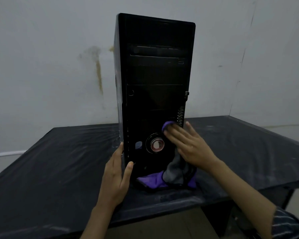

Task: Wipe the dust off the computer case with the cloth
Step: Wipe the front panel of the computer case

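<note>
Nearest us, low in the frame, we have two hands at work: our left hand [117,171] grips the lower left front corner of the computer case [155,87], fingers along its side and thumb on the front, while our right hand [188,145] presses the cloth [173,173] flat-fingered against the lower right of the front panel, just beside the round button [156,144]. We count one cloth, purple and grey, its tail hanging to the table [59,169] at the case's foot. The risks, as we judge them: the tall case stands upright near the table's front edge, so a hard sideways stroke could tip or slide it if the left hand slackens; the trailing cloth could snag; a wipe could press the button. Farther back stand one case, one table, and a stained wall [59,57].
</note>
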